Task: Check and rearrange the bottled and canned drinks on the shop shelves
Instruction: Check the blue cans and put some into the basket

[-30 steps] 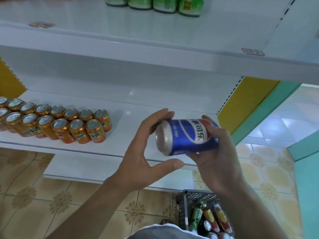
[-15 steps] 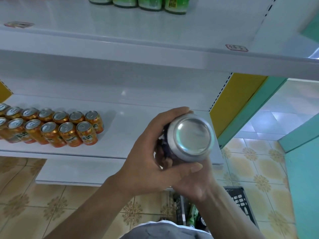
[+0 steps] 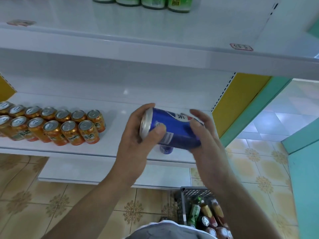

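Observation:
A blue cola can (image 3: 174, 129) lies on its side in the air above the white middle shelf (image 3: 120, 149), its silver end turned left. My left hand (image 3: 138, 140) grips that silver end, thumb across the can's front. My right hand (image 3: 203, 135) holds the other end, fingers curled over the top. Under the can a bit of a second blue can (image 3: 166, 149) shows on the shelf, mostly hidden. Two rows of orange cans (image 3: 51, 125) stand at the left of the same shelf.
Green bottles (image 3: 146, 2) stand at the back of the upper shelf (image 3: 155, 49). A grey basket (image 3: 191, 194) with several bottles and cans sits on the tiled floor at lower right. A yellow and teal shelf end panel (image 3: 241, 100) closes the right side.
The can's silver end faced the camera half a second ago; it has been turned so it lies sideways with the end to the left. Both hands stayed on it.

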A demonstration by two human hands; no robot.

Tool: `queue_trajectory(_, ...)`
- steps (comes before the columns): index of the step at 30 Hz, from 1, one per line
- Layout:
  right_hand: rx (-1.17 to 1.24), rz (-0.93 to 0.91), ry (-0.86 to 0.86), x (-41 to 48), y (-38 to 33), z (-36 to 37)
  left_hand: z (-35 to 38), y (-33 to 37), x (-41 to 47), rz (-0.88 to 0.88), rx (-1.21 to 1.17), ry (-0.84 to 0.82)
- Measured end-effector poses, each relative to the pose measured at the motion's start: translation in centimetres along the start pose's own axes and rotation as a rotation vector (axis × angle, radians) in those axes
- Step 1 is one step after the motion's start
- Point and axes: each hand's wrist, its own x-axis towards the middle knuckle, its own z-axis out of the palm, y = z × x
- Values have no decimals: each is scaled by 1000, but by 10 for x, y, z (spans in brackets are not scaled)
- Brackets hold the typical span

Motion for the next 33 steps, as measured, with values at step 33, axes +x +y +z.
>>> queue_trajectory(33, -360, -98, 77, 2, -1, 1, -8, -5, 4, -171, -73, -38)
